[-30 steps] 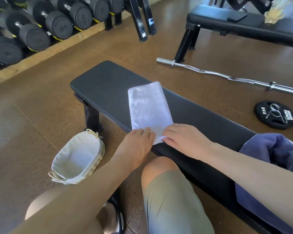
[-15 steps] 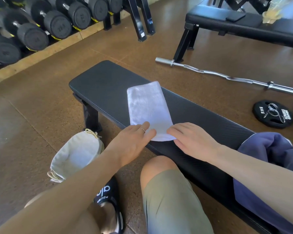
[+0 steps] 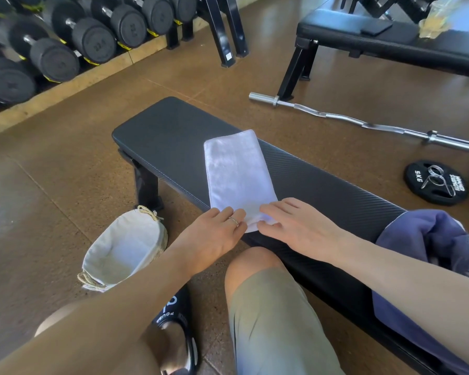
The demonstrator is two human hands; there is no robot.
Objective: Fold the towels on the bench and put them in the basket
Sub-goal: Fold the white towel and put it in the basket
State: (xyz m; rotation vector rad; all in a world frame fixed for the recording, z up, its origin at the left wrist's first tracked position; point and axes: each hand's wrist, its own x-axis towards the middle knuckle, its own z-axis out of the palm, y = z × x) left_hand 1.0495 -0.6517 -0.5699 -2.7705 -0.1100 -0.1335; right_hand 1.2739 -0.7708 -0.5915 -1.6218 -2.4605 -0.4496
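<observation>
- I have the white towel (image 3: 238,177) lying as a long narrow strip across the black worktop (image 3: 322,185), in the centre of the frame, its near end at the worktop's front edge.
- My left hand (image 3: 214,239) lies over the near-left corner of the towel. Its fingers (image 3: 229,215) look fairly straight on the cloth, and I cannot tell whether the thumb is tucked under the hem.
- My right hand (image 3: 295,226) lies on the near-right corner. Its fingers are stretched flat towards the left hand and the thumb seems to sit at the towel's edge. I judge it is starting a pinch, but the grip is not plain.
- As I read it, the step in hand is to take both near corners and carry them up the frame to the far end, halving the strip.
- To do it well I would catch all the layers at each corner, lift both corners level, lay hem on hem, then smooth the crease flat.
- The basket (image 3: 122,250) stands on the floor at lower left, just beside the worktop leg, and holds no towel that I can see.
- A crumpled blue towel (image 3: 428,239) waits on the worktop at the right edge of the frame, still to be folded.
</observation>
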